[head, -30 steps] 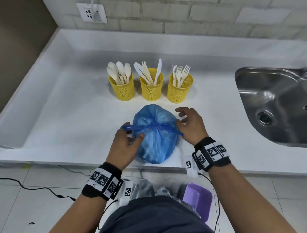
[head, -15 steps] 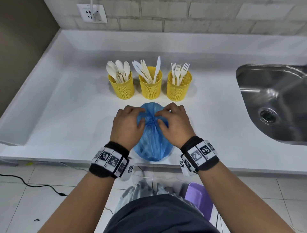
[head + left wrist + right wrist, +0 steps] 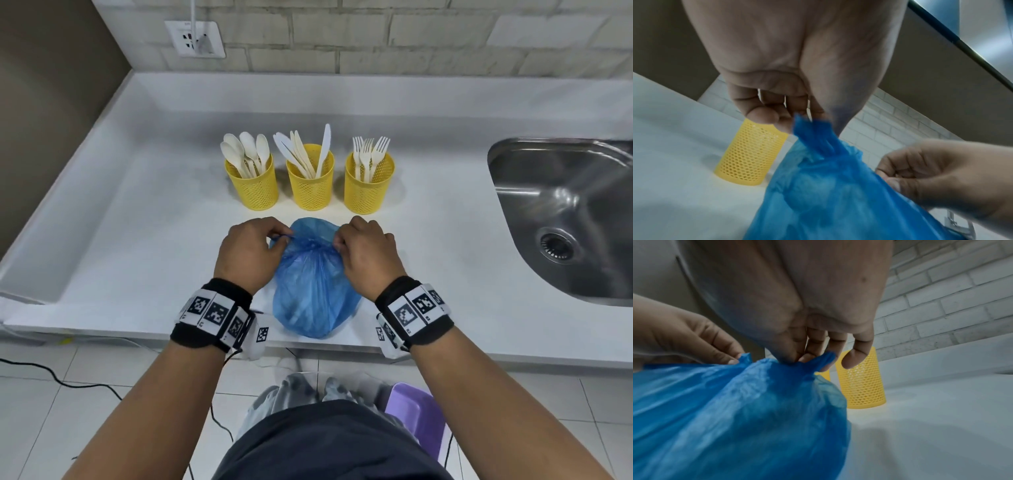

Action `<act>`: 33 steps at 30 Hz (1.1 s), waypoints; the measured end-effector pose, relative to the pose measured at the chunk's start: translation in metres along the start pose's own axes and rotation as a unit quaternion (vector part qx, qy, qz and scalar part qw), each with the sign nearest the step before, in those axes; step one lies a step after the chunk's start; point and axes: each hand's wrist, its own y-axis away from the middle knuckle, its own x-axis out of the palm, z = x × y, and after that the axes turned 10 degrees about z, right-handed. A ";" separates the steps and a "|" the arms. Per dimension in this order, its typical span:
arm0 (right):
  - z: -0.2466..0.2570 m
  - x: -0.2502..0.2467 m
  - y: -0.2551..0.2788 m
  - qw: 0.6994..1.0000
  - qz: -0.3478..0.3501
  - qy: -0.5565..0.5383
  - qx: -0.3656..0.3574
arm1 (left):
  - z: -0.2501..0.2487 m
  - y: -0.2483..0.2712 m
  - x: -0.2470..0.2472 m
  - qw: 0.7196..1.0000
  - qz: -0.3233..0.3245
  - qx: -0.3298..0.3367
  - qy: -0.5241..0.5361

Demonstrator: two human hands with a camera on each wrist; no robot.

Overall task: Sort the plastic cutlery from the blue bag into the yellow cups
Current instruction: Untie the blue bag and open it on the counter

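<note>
A tied blue plastic bag (image 3: 313,291) lies on the white counter near its front edge. My left hand (image 3: 250,251) pinches one blue handle strip (image 3: 812,134) at the knot. From the other side, my right hand (image 3: 368,253) pinches the second strip (image 3: 822,361). Behind the bag stand three yellow mesh cups: spoons in the left cup (image 3: 252,186), knives in the middle cup (image 3: 310,185), forks in the right cup (image 3: 369,188). What the bag holds is hidden.
A steel sink (image 3: 565,212) is set into the counter (image 3: 137,240) at the right. A brick wall with a socket (image 3: 195,38) runs behind. The counter drops to a tiled floor in front, where a purple tub (image 3: 416,414) sits.
One second ago my hands pulled the handles apart at the bag's sides. They then met over the knot, and now each pinches a strip at the knot, slightly apart.
</note>
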 end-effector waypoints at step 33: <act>0.000 0.014 0.034 0.995 0.006 -0.076 -0.069 | -0.013 -0.005 -0.006 0.999 -0.003 0.032 0.005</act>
